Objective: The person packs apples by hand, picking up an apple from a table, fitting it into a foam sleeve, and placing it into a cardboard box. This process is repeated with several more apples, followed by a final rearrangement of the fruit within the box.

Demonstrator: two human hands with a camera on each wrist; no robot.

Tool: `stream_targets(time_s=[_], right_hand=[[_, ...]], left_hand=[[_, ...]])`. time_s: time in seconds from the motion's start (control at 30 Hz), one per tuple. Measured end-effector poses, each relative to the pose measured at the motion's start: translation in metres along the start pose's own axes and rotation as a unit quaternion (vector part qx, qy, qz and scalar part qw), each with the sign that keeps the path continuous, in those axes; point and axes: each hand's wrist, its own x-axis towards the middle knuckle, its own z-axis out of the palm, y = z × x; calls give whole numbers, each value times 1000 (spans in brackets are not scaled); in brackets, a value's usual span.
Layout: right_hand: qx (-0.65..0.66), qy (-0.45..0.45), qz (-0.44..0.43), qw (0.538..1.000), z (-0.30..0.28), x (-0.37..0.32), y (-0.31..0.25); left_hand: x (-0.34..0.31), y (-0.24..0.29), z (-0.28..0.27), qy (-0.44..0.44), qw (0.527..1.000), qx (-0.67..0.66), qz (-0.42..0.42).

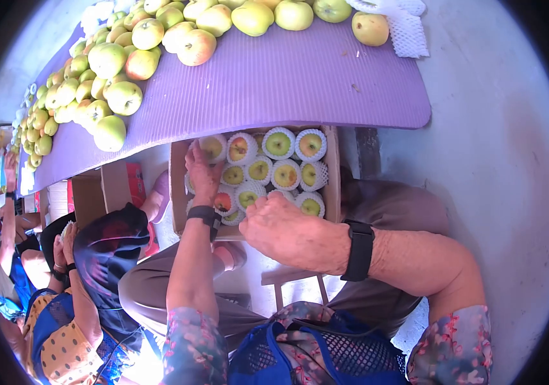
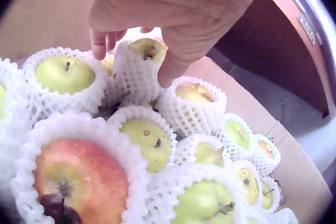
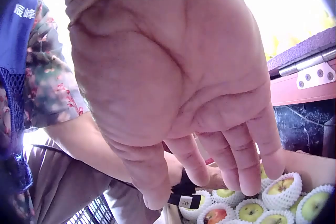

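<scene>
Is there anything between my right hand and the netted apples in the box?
Nothing visible stands between the right hand and the netted apples nearest its fingers; the box is open on top. The left hand is off to the left, its fingers around another netted apple.

Green and red-blushed apples (image 1: 278,142) in white foam nets (image 2: 137,77) sit close together in a cardboard box (image 1: 333,186).
</scene>
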Motion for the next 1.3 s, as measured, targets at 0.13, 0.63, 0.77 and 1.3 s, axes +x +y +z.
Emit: stream_targets(time_s=[0.13,0.63,0.77,1.3], right_hand=[[21,4,1,1000,-5,5,5],[267,-199,60,941,-68,38,28],[338,-184,25,923,-86,47,40],[468,-61,94,877,-88,63,72]], left_hand=[[0,13,-22,-6,999,36,-34],[13,98,-160,-288,942,112,132],[18,131,-193,-357,930,-33,85],[42,149,-199,-137,887,-437,-55]])
